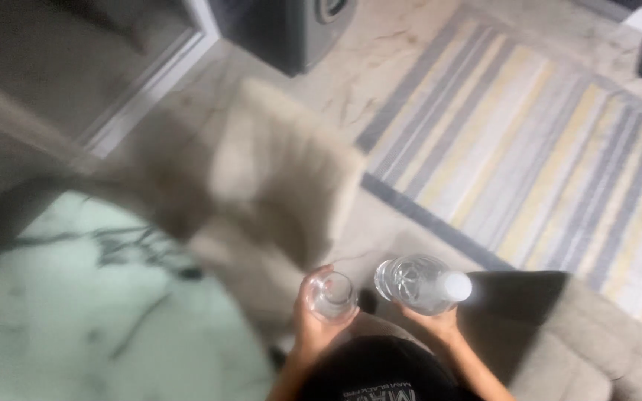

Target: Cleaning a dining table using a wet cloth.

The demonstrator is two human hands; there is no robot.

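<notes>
Marble floor and striped rug [529,141] below, left hand [313,315] grip holding glass [334,295], right hand [434,321] cradling tilted bottle [417,283].

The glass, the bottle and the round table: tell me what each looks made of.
Glass, in the left hand: clear, probably glass, though clear plastic is possible. Bottle, in the right hand: clear, likely plastic, with an opaque white cap. Round table: pale top with dark veins, marble-like, seemingly polished; blur leaves it uncertain.
</notes>
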